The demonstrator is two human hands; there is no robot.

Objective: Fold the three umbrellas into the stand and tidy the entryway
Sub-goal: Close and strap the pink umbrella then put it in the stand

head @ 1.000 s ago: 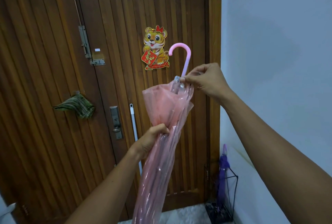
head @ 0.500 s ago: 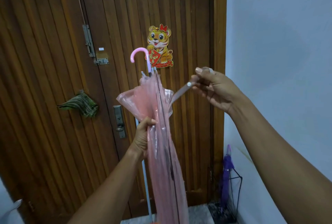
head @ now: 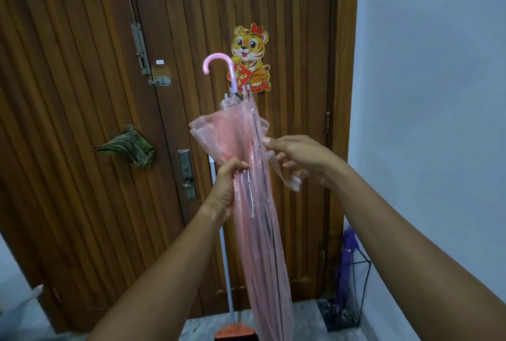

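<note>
The left hand (head: 228, 184) is curled round the pink umbrella (head: 257, 217), thumb and fingers squeezing the gathered plastic just under its loose upper folds. The umbrella stands nearly upright. Its hooked handle (head: 216, 64) is well above that hand, and its lower end runs out of the bottom of the picture.

The right hand (head: 298, 157) is just to the right of the left one and a little higher, not touching it. Its thumb tip touches the edge of the folds and its fingers are half bent. The umbrella's strap (head: 290, 179) hangs across them, but I cannot tell whether they pinch it or it only lies there.

Behind and below the left hand a broom (head: 223, 245) leans against the door, white stick up and orange head down at the floor (head: 197, 325). Far below the right hand, in the corner by the wall (head: 438, 94), a black wire stand (head: 356, 280) holds a folded purple umbrella (head: 346, 258).

Beyond both hands is the wooden door (head: 82, 80). A tiger sticker (head: 250, 56) is stuck on it above the hands, just beside the hooked handle. Left of the left hand is a lock (head: 187, 176) with a knob. Further left a green cloth (head: 127, 146) hangs on the door, and higher up there is a bolt (head: 142, 50).
</note>
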